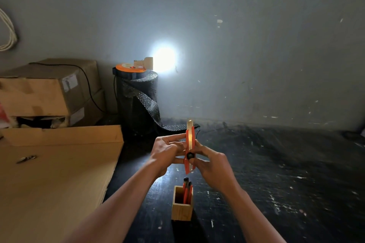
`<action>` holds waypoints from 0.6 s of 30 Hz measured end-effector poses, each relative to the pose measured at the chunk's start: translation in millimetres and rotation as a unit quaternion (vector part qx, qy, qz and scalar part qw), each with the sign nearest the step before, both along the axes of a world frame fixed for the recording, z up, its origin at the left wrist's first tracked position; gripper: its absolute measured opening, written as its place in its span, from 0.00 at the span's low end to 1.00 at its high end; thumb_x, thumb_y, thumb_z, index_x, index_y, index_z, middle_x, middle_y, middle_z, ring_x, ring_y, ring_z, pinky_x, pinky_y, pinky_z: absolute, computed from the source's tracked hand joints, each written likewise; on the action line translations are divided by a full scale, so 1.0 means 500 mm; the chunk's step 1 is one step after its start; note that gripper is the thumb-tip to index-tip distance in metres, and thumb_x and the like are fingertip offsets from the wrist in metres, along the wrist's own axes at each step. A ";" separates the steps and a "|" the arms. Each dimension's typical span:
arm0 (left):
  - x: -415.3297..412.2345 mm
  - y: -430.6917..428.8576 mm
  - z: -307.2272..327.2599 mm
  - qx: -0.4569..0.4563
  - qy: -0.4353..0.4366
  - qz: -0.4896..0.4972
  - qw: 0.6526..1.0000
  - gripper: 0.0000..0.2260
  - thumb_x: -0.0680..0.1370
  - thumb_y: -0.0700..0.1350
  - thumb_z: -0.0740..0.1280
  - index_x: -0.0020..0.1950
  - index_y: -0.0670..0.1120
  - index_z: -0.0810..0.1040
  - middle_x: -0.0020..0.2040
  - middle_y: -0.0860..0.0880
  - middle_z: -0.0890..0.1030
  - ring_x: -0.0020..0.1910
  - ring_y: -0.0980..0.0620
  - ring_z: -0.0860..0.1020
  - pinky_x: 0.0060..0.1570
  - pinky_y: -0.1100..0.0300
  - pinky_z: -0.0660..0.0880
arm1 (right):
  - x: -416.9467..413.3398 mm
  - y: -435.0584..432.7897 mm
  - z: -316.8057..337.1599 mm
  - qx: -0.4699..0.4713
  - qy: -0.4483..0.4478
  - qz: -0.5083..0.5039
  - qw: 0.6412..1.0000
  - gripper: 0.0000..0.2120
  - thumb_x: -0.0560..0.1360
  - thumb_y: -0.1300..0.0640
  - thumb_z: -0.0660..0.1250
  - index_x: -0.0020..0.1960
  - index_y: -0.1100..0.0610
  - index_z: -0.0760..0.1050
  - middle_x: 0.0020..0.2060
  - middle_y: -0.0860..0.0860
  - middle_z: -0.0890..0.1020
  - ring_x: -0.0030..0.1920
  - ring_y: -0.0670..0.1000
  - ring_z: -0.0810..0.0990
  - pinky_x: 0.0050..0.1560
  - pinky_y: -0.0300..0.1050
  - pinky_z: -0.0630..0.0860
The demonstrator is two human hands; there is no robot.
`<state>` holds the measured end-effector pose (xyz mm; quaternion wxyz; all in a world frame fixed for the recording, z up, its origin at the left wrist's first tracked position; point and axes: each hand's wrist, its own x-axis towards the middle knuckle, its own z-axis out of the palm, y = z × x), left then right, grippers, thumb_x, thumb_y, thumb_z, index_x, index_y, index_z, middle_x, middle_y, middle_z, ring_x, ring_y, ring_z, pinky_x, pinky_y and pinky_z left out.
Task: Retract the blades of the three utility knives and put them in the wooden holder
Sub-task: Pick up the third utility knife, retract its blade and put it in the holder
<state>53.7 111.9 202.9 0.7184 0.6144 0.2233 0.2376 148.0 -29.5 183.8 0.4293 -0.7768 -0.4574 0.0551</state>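
I hold an orange utility knife (pixel 190 140) upright above the dark table, its metal blade sticking out past the top. My left hand (pixel 167 151) grips its left side with the fingers stretched along the body. My right hand (pixel 210 162) holds the right side, thumb at the black slider knob. Below them stands a small square wooden holder (pixel 180 211) with two orange utility knives (pixel 187 190) upright inside, black ends up.
A large flat cardboard sheet (pixel 55 173) covers the table's left, with a small metal object (pixel 26 159) on it. Stacked cardboard boxes (pixel 49 92) sit at back left. A roll of black bubble wrap (pixel 138 100) stands behind, a lit lamp (pixel 150 63) on top.
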 end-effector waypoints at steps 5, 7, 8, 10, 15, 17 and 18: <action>0.000 0.008 -0.004 0.008 0.003 0.015 1.000 0.14 0.78 0.30 0.69 0.60 0.42 0.85 0.46 0.40 0.89 0.43 0.42 0.89 0.34 0.52 0.84 | 0.001 -0.009 -0.030 -0.004 -0.006 -0.002 1.000 0.10 0.76 0.59 0.72 0.56 0.51 0.82 0.56 0.37 0.79 0.49 0.30 0.76 0.44 0.18 0.69; 0.002 0.015 -0.002 0.011 0.000 0.023 1.000 0.14 0.77 0.29 0.69 0.60 0.42 0.84 0.46 0.41 0.89 0.42 0.41 0.89 0.34 0.52 0.84 | -0.003 -0.009 -0.038 -0.010 -0.001 0.003 1.000 0.09 0.76 0.60 0.72 0.55 0.52 0.81 0.58 0.40 0.80 0.53 0.35 0.77 0.45 0.18 0.70; 0.003 0.016 0.000 0.017 -0.002 0.023 1.000 0.14 0.77 0.29 0.69 0.60 0.42 0.84 0.46 0.41 0.89 0.43 0.41 0.89 0.34 0.52 0.84 | -0.004 -0.009 -0.040 -0.007 0.004 -0.003 1.000 0.09 0.77 0.60 0.71 0.56 0.52 0.81 0.58 0.42 0.82 0.54 0.37 0.77 0.44 0.18 0.70; 0.004 0.015 0.004 0.028 -0.003 0.020 0.999 0.14 0.77 0.29 0.70 0.60 0.42 0.84 0.47 0.42 0.89 0.43 0.41 0.88 0.35 0.51 0.85 | -0.007 -0.005 -0.037 0.013 0.014 -0.013 1.000 0.11 0.77 0.59 0.71 0.57 0.51 0.78 0.57 0.45 0.83 0.53 0.38 0.79 0.42 0.18 0.70; 0.006 0.012 -0.001 0.048 -0.005 0.022 0.999 0.14 0.77 0.30 0.71 0.60 0.42 0.85 0.47 0.42 0.89 0.43 0.41 0.88 0.38 0.48 0.86 | -0.017 0.013 -0.023 0.038 0.000 0.001 0.999 0.16 0.77 0.57 0.71 0.63 0.45 0.77 0.56 0.38 0.77 0.46 0.26 0.75 0.43 0.18 0.70; 0.007 0.013 -0.004 0.056 -0.003 0.031 0.998 0.15 0.76 0.30 0.71 0.60 0.42 0.85 0.46 0.43 0.89 0.43 0.42 0.89 0.38 0.49 0.85 | -0.015 0.016 -0.022 0.029 -0.006 0.001 1.000 0.15 0.77 0.58 0.71 0.63 0.47 0.78 0.55 0.37 0.77 0.46 0.27 0.75 0.43 0.18 0.69; 0.007 0.013 -0.004 0.061 -0.002 0.033 0.998 0.15 0.76 0.30 0.71 0.60 0.43 0.85 0.46 0.43 0.89 0.43 0.42 0.89 0.37 0.49 0.85 | -0.014 0.017 -0.022 0.025 -0.006 0.000 1.000 0.15 0.77 0.58 0.71 0.62 0.47 0.78 0.55 0.37 0.78 0.46 0.28 0.75 0.43 0.18 0.69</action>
